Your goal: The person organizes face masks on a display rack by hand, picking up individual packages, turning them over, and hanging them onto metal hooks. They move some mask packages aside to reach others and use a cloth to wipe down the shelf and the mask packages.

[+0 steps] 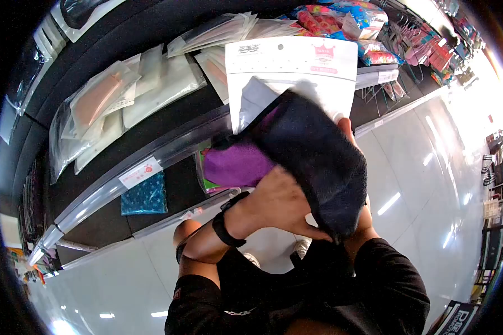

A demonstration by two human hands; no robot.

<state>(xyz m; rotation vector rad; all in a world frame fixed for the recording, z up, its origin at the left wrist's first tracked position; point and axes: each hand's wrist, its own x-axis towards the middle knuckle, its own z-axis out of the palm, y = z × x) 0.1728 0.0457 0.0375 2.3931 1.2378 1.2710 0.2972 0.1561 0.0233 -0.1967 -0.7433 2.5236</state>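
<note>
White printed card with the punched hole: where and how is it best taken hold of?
Probably by pinching the top edge of the white printed card, coming from above. It is flat and thin, so a pinch suits it; that edge is uncovered, while the black cloth hides much of its lower part.

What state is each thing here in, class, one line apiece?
Dark cloth, held, rumpled
Left hand, holding dark cloth
Right hand, mostly hidden behind it
White packaging, partly covered
Purple cloth, bunched
Clear packets, overlapping
Blue packet, lying flat
Black wristband, fastened
</note>
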